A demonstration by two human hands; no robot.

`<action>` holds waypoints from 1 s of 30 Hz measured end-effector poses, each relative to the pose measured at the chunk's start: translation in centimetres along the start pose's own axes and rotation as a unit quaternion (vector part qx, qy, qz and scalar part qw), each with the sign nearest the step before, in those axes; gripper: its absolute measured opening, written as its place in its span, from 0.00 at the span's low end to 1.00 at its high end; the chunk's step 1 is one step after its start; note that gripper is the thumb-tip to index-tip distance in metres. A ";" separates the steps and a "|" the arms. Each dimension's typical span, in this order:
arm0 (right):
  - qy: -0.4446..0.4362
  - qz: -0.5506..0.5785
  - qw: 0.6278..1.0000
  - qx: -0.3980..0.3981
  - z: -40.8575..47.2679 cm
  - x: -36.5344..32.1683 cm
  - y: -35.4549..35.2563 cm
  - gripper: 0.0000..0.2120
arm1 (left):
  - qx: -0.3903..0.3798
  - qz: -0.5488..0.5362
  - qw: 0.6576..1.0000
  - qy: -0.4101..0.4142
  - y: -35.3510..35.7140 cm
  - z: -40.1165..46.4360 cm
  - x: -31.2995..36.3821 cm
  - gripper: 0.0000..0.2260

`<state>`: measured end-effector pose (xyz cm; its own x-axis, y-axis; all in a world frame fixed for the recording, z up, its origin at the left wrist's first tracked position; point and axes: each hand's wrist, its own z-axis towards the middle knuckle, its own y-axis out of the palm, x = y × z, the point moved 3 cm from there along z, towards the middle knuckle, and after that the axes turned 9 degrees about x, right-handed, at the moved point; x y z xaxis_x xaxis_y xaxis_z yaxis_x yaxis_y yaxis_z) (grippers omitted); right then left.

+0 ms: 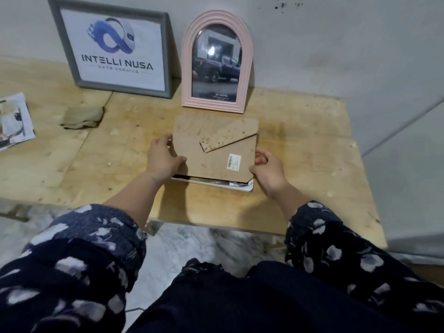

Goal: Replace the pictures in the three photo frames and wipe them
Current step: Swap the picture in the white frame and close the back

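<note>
Pale plywood counter (300,150) against a grey wall carries the third frame face down at its middle, a white-edged frame (236,186) under its brown fibreboard backing board (216,150), which the left hand (163,157) and right hand (269,169) pinch by its side edges. Judging by this, the backing is being seated or lifted; the next move calls for squaring it. Behind stand the pink arched frame (217,61) and grey rectangular frame (113,49), with the tan cloth (83,117) and loose prints (14,121) well left, nothing obstructing.

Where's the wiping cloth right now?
In the head view, the crumpled tan cloth lies on the wooden table at the left, in front of the grey frame and right of the loose photos, untouched by either hand.
</note>
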<state>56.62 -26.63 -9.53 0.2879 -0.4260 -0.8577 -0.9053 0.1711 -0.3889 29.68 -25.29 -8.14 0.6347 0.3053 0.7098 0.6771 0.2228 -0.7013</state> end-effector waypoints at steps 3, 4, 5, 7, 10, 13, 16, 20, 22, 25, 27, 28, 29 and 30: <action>-0.008 -0.044 0.999 0.021 -0.8 0.4 0.6 0.28 | -0.026 0.028 0.999 0.027 -0.1 -0.2 -0.9 0.33; -0.013 -0.057 0.998 0.025 -1.1 0.4 0.7 0.29 | -0.036 0.037 0.998 0.039 -0.1 -0.2 -1.2 0.34; -0.015 -0.068 0.997 0.028 -1.4 0.4 0.7 0.29 | -0.045 0.044 0.997 0.047 -0.1 -0.2 -1.4 0.34; -0.013 -0.079 0.996 0.034 -2.1 0.5 0.7 0.30 | -0.058 0.054 0.995 0.062 -0.2 -0.1 -1.6 0.34; -0.009 -0.080 0.996 0.044 -2.7 0.6 0.6 0.31 | -0.074 0.072 0.992 0.072 -0.1 0.1 -1.5 0.34; -0.009 -0.092 0.994 0.051 -3.0 0.6 0.7 0.32 | -0.086 0.076 0.991 0.069 0.1 0.0 -1.7 0.34; -0.009 -0.109 0.993 0.048 -3.3 0.6 1.0 0.31 | -0.097 0.080 0.990 0.071 0.3 -0.2 -1.9 0.34; -0.012 -0.147 0.988 0.043 -3.4 0.6 1.0 0.30 | -0.114 0.112 0.984 0.083 0.2 -0.3 -1.7 0.33; -0.011 -0.181 0.983 0.040 -3.3 0.6 0.9 0.30 | -0.124 0.122 0.981 0.092 0.3 -0.3 -1.7 0.32; -0.022 -0.220 0.975 0.034 -3.1 0.6 0.9 0.29 | -0.140 0.142 0.975 0.102 0.4 -0.3 -1.9 0.32; -0.033 -0.244 0.969 0.033 -3.1 0.4 0.9 0.29 | -0.148 0.155 0.970 0.112 0.5 -0.2 -1.9 0.31; -0.036 -0.250 0.967 0.030 -3.1 0.3 0.8 0.29 | -0.150 0.161 0.969 0.116 0.5 -0.1 -1.9 0.31; -0.039 -0.254 0.966 0.026 -3.1 0.4 0.8 0.29 | -0.153 0.168 0.966 0.120 0.5 -0.1 -1.9 0.30; -0.042 -0.261 0.964 0.019 -3.1 0.4 0.8 0.29 | -0.158 0.177 0.963 0.126 0.5 0.0 -1.8 0.29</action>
<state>55.03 -29.36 -9.14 0.7269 -0.3894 -0.5656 -0.6188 -0.0144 -0.7854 28.88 -25.74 -9.80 0.8903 0.0668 0.4505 0.4552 -0.1600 -0.8759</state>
